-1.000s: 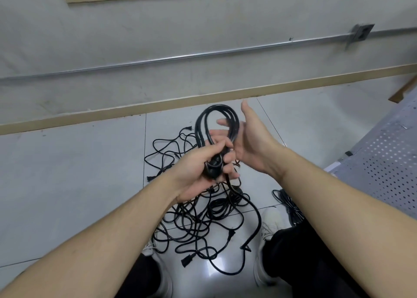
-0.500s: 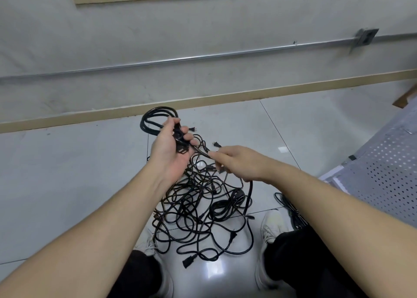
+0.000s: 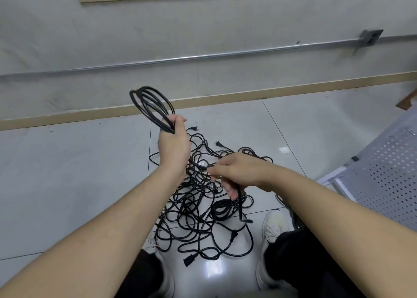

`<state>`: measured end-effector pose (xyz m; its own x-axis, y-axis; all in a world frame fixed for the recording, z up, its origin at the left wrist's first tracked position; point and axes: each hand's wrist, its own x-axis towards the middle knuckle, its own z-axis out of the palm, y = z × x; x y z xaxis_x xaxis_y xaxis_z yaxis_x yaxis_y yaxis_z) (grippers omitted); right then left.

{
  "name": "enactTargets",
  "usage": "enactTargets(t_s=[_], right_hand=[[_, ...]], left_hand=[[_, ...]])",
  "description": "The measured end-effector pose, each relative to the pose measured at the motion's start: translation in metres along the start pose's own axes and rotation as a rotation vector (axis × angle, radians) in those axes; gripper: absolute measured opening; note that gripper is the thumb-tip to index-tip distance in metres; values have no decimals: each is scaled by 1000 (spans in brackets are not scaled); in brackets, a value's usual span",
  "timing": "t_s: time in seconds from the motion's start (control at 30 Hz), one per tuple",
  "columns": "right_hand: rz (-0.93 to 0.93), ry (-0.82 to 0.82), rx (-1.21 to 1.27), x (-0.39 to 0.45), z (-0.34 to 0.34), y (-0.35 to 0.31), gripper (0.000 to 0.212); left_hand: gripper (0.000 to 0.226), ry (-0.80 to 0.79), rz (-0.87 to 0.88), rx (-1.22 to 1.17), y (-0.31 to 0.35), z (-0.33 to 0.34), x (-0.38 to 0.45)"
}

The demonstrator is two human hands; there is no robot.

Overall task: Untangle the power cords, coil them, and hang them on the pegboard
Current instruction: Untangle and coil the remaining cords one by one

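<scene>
Head view, looking down: a coiled power cord (image 3: pixel 151 108) is raised in the person's left hand (image 3: pixel 173 146), whose fingers (image 3: pixel 179 120) are curled tight round the gathered loops at their lower end, the coil fanning up and away from the knuckles. Just below and beside it, the right hand (image 3: pixel 237 170) pinches the cord's loose tail (image 3: pixel 241 204), fingers bent around the strand, which drops past the palm to a plug end hanging free. Under both hands, the tangle of remaining cords (image 3: pixel 203 209) sprawls on the tiled floor (image 3: pixel 79 173) between the person's shoes (image 3: pixel 274 226). The risks, as judged from here: the hanging tail sits close above the tangle and could snag a loop, dragging others up with it; the fanned loops could spill from the left grip if the fingers ease while wrapping. The perforated grey panel (image 3: pixel 388 175), off beyond the right hand, bears no cord in the part visible.
</scene>
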<state>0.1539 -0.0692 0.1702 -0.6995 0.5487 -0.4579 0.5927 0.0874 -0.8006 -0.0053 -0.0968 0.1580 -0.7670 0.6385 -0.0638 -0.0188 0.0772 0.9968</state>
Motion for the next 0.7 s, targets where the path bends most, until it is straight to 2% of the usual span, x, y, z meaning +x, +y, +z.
enactTargets(t_s=[0.07,0.17,0.27,0.33,0.4,0.43,0.6,0.7], right_hand=[[49,7,65,-1,-4,1,37],[-46,177,175,1,-9,-1,37],[-191,258,272,-1,-13,-5,27],[-287,290,282,-3,-12,-8,25],[-338,407,227,-2,-14,-9,25],[-349,465,191,-1,-16,-9,24],[-378,509,208,2,-24,-4,23],[-393,709,98,8,-29,-2,30]], left_hand=[[17,-6,63,161,-1,-4,3],[24,-116,45,373,-7,-9,9],[44,-300,70,596,-10,-6,3],[63,-417,27,657,-5,-2,-8],[89,-560,-113,526,-1,2,-19],[94,-625,-172,457,0,3,-22],[98,-901,-345,176,0,1,-28],[89,-969,-299,132,0,-1,-26]])
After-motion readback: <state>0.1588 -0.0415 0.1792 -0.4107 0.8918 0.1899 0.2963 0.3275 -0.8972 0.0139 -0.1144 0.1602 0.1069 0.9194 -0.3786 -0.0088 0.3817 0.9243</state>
